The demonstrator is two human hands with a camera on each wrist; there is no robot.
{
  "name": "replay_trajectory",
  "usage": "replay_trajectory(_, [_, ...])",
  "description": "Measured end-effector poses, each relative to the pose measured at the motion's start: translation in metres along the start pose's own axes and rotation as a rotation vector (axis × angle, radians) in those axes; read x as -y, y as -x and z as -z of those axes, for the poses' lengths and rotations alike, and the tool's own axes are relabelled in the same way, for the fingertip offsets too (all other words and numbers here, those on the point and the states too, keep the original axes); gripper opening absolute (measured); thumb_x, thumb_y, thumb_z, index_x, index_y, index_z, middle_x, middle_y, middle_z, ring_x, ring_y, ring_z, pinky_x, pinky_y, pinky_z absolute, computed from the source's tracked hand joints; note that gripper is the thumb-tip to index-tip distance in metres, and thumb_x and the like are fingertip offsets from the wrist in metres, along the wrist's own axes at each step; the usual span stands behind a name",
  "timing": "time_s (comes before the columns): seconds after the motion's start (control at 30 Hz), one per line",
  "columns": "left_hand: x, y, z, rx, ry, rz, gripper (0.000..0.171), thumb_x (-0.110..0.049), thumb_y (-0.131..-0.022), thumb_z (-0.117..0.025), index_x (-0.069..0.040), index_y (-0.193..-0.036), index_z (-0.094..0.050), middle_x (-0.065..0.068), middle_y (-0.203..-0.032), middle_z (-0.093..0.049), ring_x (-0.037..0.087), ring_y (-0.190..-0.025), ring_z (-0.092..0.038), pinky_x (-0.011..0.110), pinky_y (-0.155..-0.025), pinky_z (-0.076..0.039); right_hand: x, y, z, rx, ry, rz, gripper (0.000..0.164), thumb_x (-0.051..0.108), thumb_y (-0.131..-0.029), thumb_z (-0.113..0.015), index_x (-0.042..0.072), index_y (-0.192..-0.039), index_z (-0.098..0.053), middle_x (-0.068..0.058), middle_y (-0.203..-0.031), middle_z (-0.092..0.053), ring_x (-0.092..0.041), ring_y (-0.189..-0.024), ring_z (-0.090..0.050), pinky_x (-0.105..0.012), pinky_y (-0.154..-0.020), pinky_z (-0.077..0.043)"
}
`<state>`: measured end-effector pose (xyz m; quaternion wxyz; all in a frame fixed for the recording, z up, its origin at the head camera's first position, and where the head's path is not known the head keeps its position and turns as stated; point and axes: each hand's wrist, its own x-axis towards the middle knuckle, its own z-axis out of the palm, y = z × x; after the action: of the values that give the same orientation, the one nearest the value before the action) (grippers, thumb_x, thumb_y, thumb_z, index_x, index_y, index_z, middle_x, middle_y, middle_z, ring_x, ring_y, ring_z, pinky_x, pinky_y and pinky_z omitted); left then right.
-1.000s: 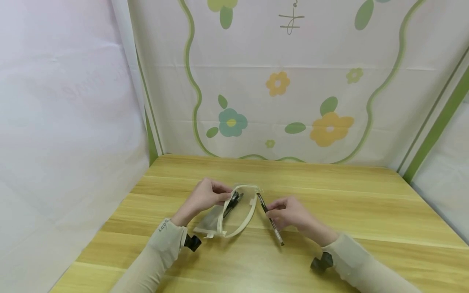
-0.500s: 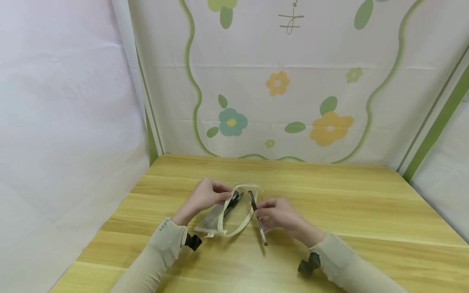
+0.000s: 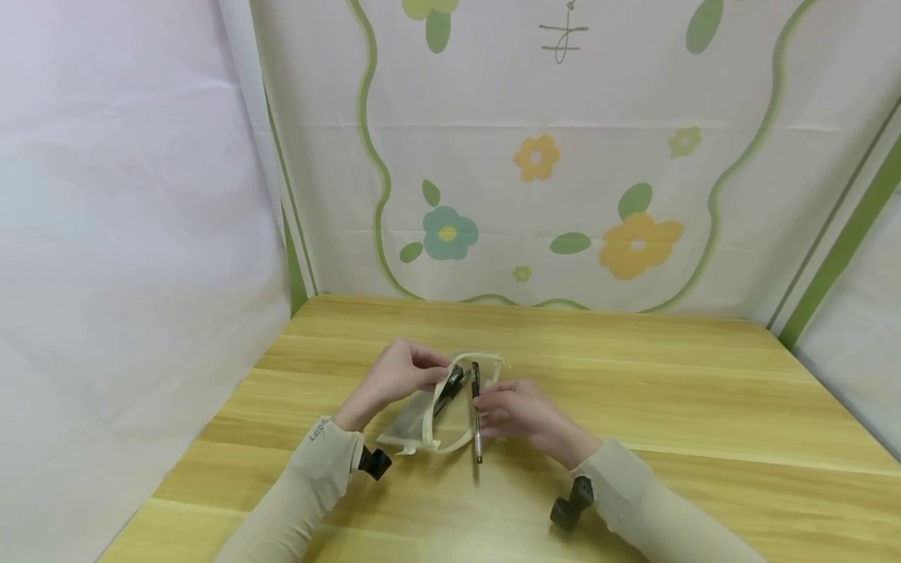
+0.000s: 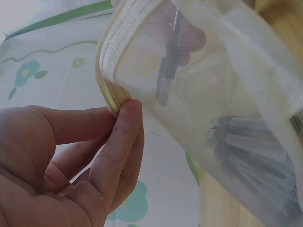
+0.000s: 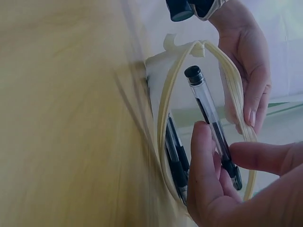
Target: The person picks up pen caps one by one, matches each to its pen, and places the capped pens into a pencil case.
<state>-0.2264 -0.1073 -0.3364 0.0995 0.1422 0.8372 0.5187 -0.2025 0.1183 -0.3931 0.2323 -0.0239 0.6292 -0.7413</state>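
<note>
A translucent mesh pencil pouch [image 4: 199, 127] with a cream zipper edge stands with its mouth spread wide. My left hand [image 3: 403, 374] pinches the zipper edge between thumb and fingers. Several pens [image 4: 253, 158] with black grips lie inside the pouch, also visible as dark pens [image 3: 450, 389] through the opening in the head view. My right hand [image 3: 517, 410] pinches one clear-barrelled pen [image 5: 213, 118] with a black end, right at the pouch's mouth. In the head view that pen overlaps the pouch's right rim, its black-gripped end pointing away from me.
The wooden tabletop [image 3: 633, 391] runs under both arms. Behind it hangs a white cloth [image 3: 493, 172] with printed flowers, and another pale cloth [image 3: 127, 234] hangs at the left. A black wrist camera [image 3: 572, 504] sits on the right sleeve.
My right hand has carried the pen leftward to the pouch's mouth, and the pen has turned closer to straight ahead. The left hand keeps its pinch on the edge, almost unmoved.
</note>
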Motion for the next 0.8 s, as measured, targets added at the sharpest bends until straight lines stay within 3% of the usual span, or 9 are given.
replay_trajectory(0.23, [-0.001, -0.001, -0.001, 0.006, 0.004, -0.014, 0.018, -0.005, -0.092, -0.07, 0.004, -0.107, -0.072, 0.011, -0.096, -0.072, 0.022, -0.081, -0.07, 0.043, -0.078, -0.059, 0.0, -0.009, -0.003, 0.006, -0.122, -0.016, 0.04, 0.002, -0.095, -0.059, -0.02, -0.126, -0.046, -0.035, -0.119, -0.056, -0.03, -0.088, -0.066, -0.044, -0.088, -0.055])
replay_trajectory(0.5, [0.002, -0.001, -0.003, 0.011, 0.001, -0.022, 0.015, -0.005, -0.092, -0.07, 0.002, -0.105, -0.074, 0.016, -0.098, -0.072, 0.021, -0.078, -0.071, 0.045, -0.077, -0.058, 0.001, -0.016, -0.01, 0.028, -0.159, -0.012, 0.039, 0.004, -0.099, -0.054, -0.02, -0.128, -0.045, -0.037, -0.118, -0.057, -0.028, -0.086, -0.068, -0.043, -0.089, -0.055])
replay_trajectory(0.8, [0.002, -0.002, -0.003, 0.017, -0.003, -0.034, 0.018, -0.005, -0.093, -0.069, 0.005, -0.107, -0.072, 0.016, -0.098, -0.072, 0.022, -0.078, -0.071, 0.044, -0.076, -0.059, -0.004, -0.024, -0.011, 0.044, -0.242, -0.019, 0.037, -0.003, -0.098, -0.05, -0.022, -0.128, -0.044, -0.036, -0.12, -0.055, -0.04, -0.105, -0.062, -0.045, -0.095, -0.051])
